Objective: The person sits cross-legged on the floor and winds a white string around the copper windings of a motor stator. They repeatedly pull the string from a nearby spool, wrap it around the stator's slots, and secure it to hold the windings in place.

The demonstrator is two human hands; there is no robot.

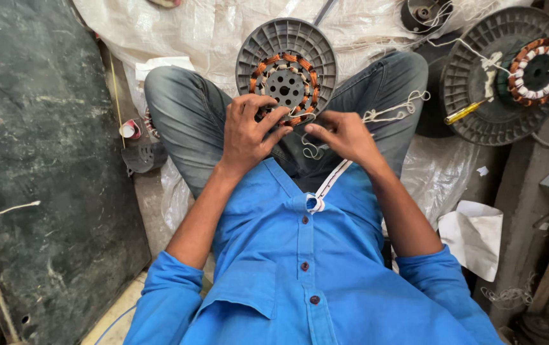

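Motor winding (285, 83) on grey disc (286, 64) in lap, copper coils all seated, lacing seemingly partway: left hand (249, 131) spread, fingertips pressing its near edge, right hand (345, 134) pinching white string (313, 150) just beside it, loose string left

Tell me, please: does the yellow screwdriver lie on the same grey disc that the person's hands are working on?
No. The yellow screwdriver lies on the other grey disc at the right, apart from both hands.
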